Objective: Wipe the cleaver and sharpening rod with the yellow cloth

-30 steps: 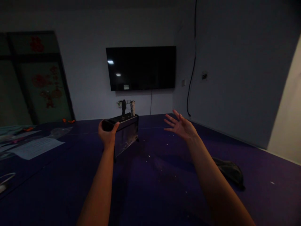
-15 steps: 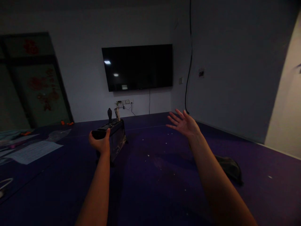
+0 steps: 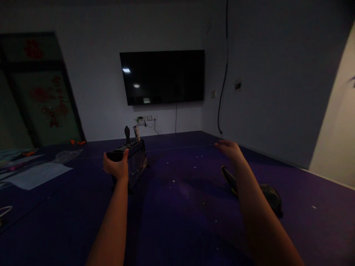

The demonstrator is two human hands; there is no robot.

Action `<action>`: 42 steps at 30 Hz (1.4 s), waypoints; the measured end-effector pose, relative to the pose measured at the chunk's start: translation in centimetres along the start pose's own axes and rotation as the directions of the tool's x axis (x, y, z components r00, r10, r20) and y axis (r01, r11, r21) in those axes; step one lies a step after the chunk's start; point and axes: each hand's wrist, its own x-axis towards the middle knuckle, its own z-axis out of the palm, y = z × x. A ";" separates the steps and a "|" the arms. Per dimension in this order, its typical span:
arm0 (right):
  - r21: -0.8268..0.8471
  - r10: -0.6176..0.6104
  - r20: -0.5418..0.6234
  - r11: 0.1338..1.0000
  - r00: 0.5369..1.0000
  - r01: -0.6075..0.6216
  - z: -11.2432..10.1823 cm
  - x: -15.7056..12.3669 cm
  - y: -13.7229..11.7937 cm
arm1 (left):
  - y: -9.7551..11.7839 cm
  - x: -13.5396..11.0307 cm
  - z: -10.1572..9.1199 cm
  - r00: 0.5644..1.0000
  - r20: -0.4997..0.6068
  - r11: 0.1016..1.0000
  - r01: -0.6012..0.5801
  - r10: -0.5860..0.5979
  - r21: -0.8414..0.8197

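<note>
My left hand (image 3: 115,167) is closed round the near top edge of a dark box-like holder (image 3: 132,159) that stands on the purple floor mat (image 3: 180,207). Two handles, one black and one pale, stick up from the holder's top (image 3: 131,135). My right hand (image 3: 229,149) hovers palm down to the right of the holder, fingers stretched out, holding nothing. Below my right forearm lies a dark shoe or slipper (image 3: 257,190).
A black television (image 3: 163,77) hangs on the white wall ahead, with a socket strip (image 3: 145,119) beneath it. White papers (image 3: 37,173) and plastic lie on the mat at the left. A glass door with red decals (image 3: 41,96) stands far left. A black cable (image 3: 223,74) hangs down the right wall.
My left hand has carried the holder leftward and slightly nearer. My right hand has turned from palm up to palm down and dropped a little.
</note>
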 end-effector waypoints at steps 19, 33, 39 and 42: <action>-0.458 0.196 0.399 0.889 0.896 0.010 -2.0 -1.4 -0.4 | 11.1 2.0 -3.7 0.920 0.302 0.893 -0.098 0.250 -0.440; 0.641 -0.460 0.634 0.763 0.622 -0.089 3.0 -8.9 -10.6 | 15.3 -3.2 -4.5 0.240 0.863 0.893 -0.200 0.444 -0.403; 0.601 -0.399 0.739 0.755 0.543 -0.263 4.1 -9.3 -10.6 | 16.1 -4.0 -4.8 0.052 0.899 0.898 -0.091 0.436 -0.430; 0.576 -0.384 0.769 0.764 0.512 -0.291 4.2 -9.5 -10.6 | 16.4 -4.6 -5.0 0.030 0.899 0.899 -0.043 0.438 -0.436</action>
